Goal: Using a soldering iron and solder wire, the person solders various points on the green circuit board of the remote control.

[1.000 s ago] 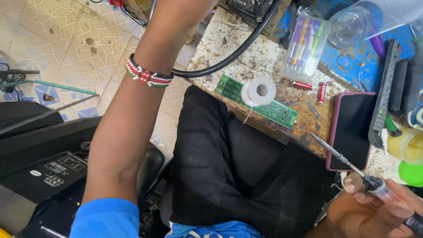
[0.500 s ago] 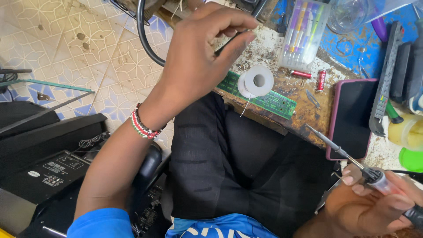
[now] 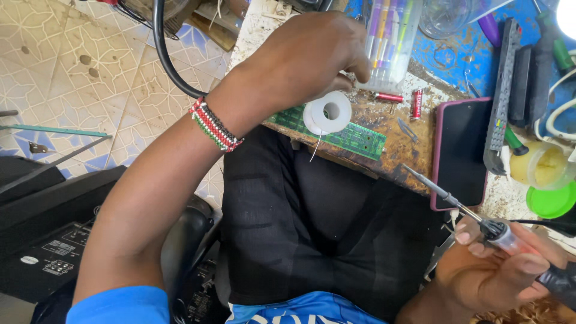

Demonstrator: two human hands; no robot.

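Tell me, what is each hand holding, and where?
The right hand grips a thin metal-tipped soldering iron by its handle. The left hand hovers above the white solder spool; any hold is hidden.

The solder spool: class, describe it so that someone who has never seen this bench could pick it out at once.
Start at the worn workbench and find the long green circuit board on its near edge. The solder spool sits on that board, just below the left hand. It is the only white round reel with a hollow centre, and a thin wire hangs from it.
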